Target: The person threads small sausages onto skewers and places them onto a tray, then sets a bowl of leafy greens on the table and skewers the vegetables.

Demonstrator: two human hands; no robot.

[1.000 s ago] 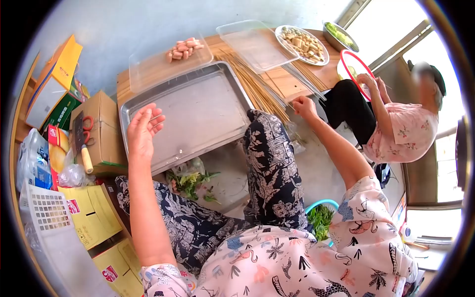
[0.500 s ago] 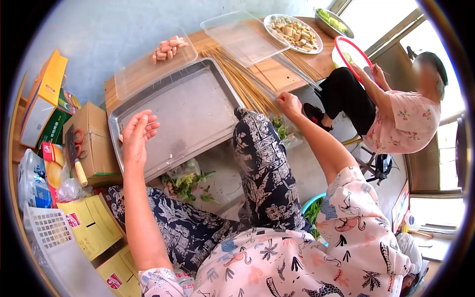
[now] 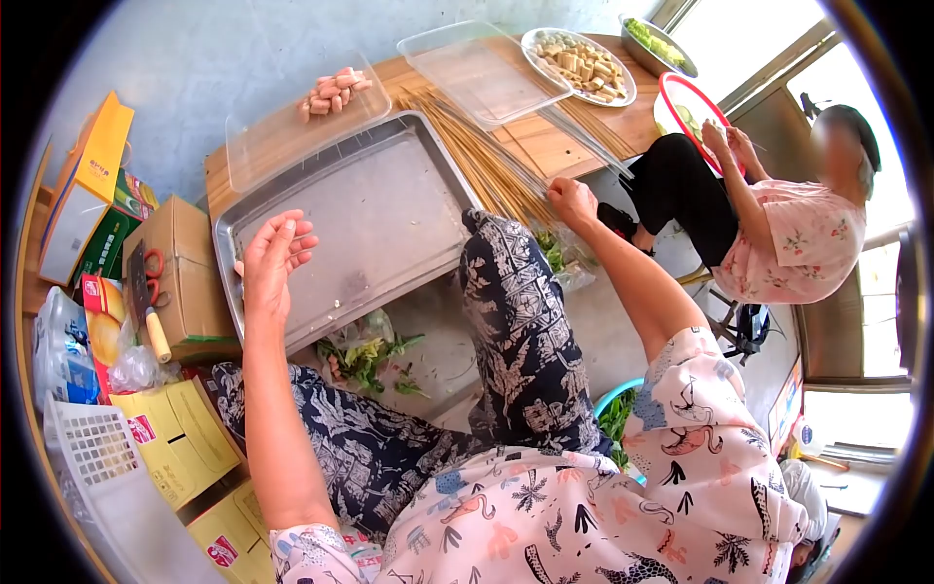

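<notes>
My left hand (image 3: 276, 257) hovers over the left side of a large metal tray (image 3: 389, 200), its fingers loosely curved and apart, with nothing visible in them. A small pinkish bit shows by the tray's left rim, partly behind this hand. Past the tray's right edge, my right hand (image 3: 573, 202) is closed, fingertips pressed together at the near ends of a spread of bamboo skewers (image 3: 477, 156). Whether a skewer is in those fingers is hard to see. Behind the tray, cut pink sausage pieces (image 3: 336, 92) lie in a clear plastic lid or shallow box (image 3: 258, 146).
Beyond stand another clear plastic container (image 3: 477, 73), metal skewers (image 3: 589, 136), a plate of cut pieces (image 3: 584, 68) and a bowl of lettuce (image 3: 657, 44). A person (image 3: 798, 214) sits at right by a red-rimmed basin (image 3: 681, 97). Boxes, scissors (image 3: 154, 277) and a knife (image 3: 156, 331) are left.
My two hands have barely moved; the left is slightly higher. The seated person's hands have come up and closer together over the red-rimmed basin.
</notes>
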